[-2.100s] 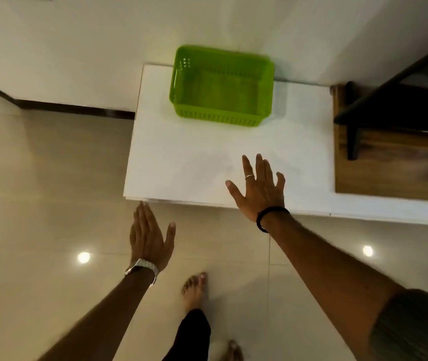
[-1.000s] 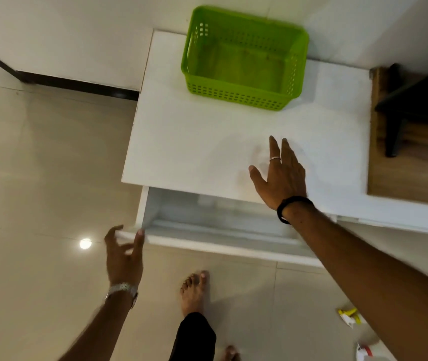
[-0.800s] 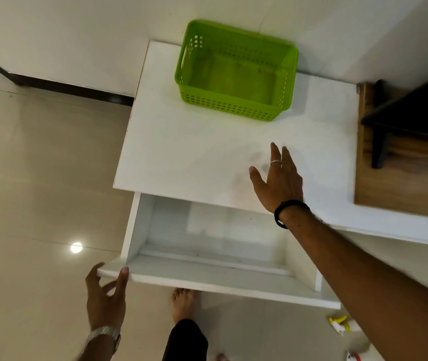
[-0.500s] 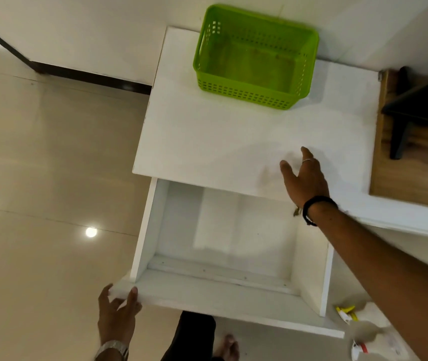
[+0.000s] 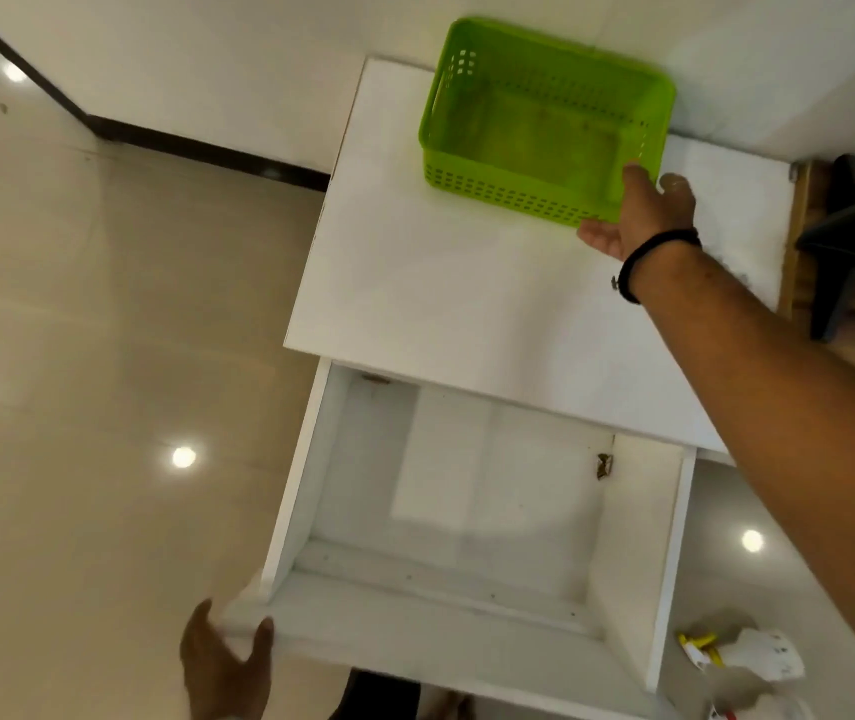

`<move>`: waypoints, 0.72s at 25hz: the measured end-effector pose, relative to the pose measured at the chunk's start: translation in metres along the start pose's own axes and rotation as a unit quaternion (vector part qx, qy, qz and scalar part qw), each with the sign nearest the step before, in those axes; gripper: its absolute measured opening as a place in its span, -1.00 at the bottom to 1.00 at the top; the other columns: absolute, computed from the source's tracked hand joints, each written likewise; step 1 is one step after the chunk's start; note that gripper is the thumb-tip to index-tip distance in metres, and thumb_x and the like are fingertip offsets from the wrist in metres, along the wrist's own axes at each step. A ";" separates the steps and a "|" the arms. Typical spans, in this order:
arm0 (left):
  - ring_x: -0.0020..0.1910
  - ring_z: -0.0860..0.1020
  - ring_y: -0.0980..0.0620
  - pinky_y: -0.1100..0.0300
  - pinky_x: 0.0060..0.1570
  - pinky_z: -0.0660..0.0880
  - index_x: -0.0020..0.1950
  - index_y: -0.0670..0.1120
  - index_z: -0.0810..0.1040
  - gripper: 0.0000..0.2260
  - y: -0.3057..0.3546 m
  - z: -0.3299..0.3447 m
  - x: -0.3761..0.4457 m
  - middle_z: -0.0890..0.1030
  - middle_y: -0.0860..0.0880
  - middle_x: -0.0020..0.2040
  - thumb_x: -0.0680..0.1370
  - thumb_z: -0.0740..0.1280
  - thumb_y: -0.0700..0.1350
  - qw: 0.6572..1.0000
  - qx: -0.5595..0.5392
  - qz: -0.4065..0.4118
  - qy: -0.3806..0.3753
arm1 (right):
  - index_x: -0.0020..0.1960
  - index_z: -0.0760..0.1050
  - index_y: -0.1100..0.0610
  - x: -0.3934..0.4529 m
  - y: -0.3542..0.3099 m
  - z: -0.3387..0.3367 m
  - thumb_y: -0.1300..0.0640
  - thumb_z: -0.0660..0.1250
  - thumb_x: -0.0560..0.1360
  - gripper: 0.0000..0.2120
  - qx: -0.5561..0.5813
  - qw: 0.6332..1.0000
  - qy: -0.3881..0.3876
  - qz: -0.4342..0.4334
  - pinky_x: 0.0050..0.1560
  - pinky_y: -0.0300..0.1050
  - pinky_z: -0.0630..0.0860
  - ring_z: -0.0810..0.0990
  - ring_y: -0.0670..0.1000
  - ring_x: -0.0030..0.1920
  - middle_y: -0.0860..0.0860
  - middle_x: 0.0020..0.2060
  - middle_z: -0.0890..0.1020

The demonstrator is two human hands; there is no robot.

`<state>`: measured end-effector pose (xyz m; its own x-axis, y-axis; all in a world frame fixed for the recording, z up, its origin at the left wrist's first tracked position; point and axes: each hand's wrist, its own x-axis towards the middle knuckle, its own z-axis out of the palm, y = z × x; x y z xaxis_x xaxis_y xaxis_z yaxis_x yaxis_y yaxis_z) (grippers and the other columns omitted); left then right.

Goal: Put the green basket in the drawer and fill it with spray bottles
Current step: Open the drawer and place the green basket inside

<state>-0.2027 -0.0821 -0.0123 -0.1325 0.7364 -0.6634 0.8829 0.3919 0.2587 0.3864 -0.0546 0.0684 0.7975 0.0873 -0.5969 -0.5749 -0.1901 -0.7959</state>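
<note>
The green basket [image 5: 529, 132] stands empty at the back of the white cabinet top [image 5: 446, 283], against the wall. My right hand [image 5: 643, 213] is at its near right corner, fingers hooked over the rim and thumb by the front wall. Below, the white drawer [image 5: 305, 459] is pulled far out and holds only a small brown scrap [image 5: 604, 466]. My left hand [image 5: 227, 662] grips the left end of the drawer front. A white spray bottle [image 5: 747, 659] with a yellow trigger lies on the floor at the lower right.
A wooden board [image 5: 799, 283] with a dark stand [image 5: 841, 252] on it sits to the right on the cabinet top. Glossy beige floor tiles [image 5: 103, 407] spread to the left. A dark skirting [image 5: 196, 148] runs along the white wall.
My left hand has pulled the drawer from shut to far out. My right hand has left the cabinet's front edge and reached back to the basket's corner.
</note>
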 end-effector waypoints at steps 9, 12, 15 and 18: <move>0.63 0.11 -0.12 -0.19 0.52 0.17 0.57 -0.05 0.25 -0.40 0.128 0.023 0.029 0.09 -0.07 0.67 0.57 0.36 -0.01 0.965 0.105 0.228 -0.075 | 0.37 0.26 0.28 0.000 0.023 -0.007 0.36 0.12 0.58 -0.64 0.090 0.994 0.051 0.046 -0.22 0.11 0.70 0.66 0.28 -0.01 0.31 0.27 0.46; 0.61 0.18 -0.10 -0.09 0.55 0.21 0.56 -0.06 0.27 -0.47 0.164 0.029 0.034 0.15 -0.08 0.65 0.62 0.30 0.00 0.954 0.072 0.265 -0.119 | 0.12 0.39 0.34 -0.035 0.048 -0.029 0.41 0.11 0.56 -0.83 0.117 0.989 0.063 0.068 -0.29 0.08 0.70 0.66 0.28 -0.12 0.34 0.13 0.55; 0.55 0.31 -0.10 -0.02 0.50 0.31 0.51 -0.09 0.36 -0.57 0.177 0.030 0.028 0.26 -0.08 0.59 0.64 0.26 -0.03 0.946 0.038 0.285 -0.152 | -0.12 0.42 0.31 -0.095 0.093 -0.056 0.46 0.09 0.53 -0.82 0.161 0.982 0.055 0.084 -0.35 0.03 0.67 0.60 0.21 -0.26 0.26 -0.12 0.55; 0.37 0.52 -0.10 0.11 0.27 0.48 0.38 -0.09 0.51 -0.67 0.164 0.030 0.019 0.48 -0.09 0.45 0.65 0.25 -0.03 0.953 -0.033 0.242 -0.180 | -0.17 0.50 0.26 -0.165 0.150 -0.097 0.46 0.09 0.52 -0.75 0.150 0.982 0.057 0.098 -0.28 -0.02 0.67 0.67 0.18 -0.28 0.19 -0.24 0.61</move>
<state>-0.0473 -0.0202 -0.0033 0.4564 0.6082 -0.6495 0.7695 0.0966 0.6312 0.1859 -0.1927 0.0573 0.6718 -0.0348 -0.7399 -0.7338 0.1059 -0.6711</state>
